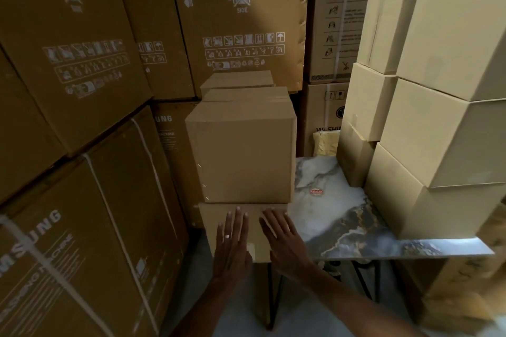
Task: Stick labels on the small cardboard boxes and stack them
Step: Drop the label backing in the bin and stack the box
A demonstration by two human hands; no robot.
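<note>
A small brown cardboard box (256, 220) stands at the left end of the marble-patterned table (336, 216). My left hand (232, 238) and my right hand (282, 235) lie flat on its near face, fingers spread and pointing up. A pale patch, possibly a label (250, 250), shows between my two hands, mostly hidden. A second small brown box (241, 150) sits on top of the first. Two more brown boxes (241, 87) are stacked behind it.
Large printed appliance cartons (76, 145) wall in the left side and the back. A tall stack of pale cardboard boxes (427, 131) fills the right half of the table. A small round red sticker (316, 191) lies on the tabletop. Black table legs (271, 295) stand below.
</note>
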